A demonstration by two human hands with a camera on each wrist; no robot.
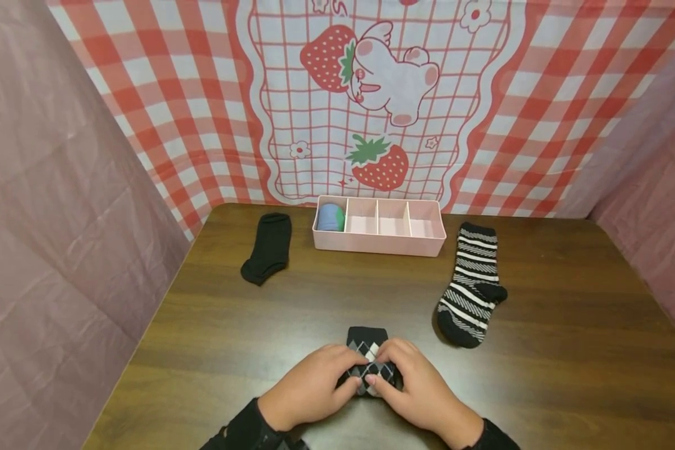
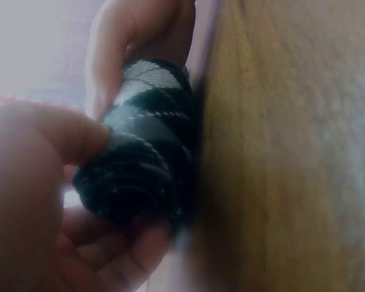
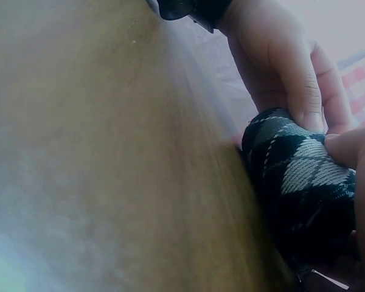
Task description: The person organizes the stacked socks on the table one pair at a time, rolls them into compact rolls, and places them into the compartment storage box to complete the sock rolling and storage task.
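Note:
A black, grey and white argyle sock (image 1: 367, 335) lies near the front of the table, its near part rolled into a thick bundle and its black end flat on the wood. My left hand (image 1: 320, 382) grips the left end of the roll, thumb on the near side and fingers over the far side. On the right end, my right hand (image 1: 422, 389) holds it the same way. In the left wrist view the rolled sock (image 2: 143, 131) shows its spiral end between thumb and fingers. The right wrist view shows the patterned roll (image 3: 310, 167) with both thumbs on it.
A pink box (image 1: 379, 244) with several compartments stands at the back; a rolled blue and green sock (image 1: 330, 217) sits in its leftmost one. A black ankle sock (image 1: 270, 247) lies left of the box, and a striped black-and-white sock (image 1: 472, 284) lies to its right.

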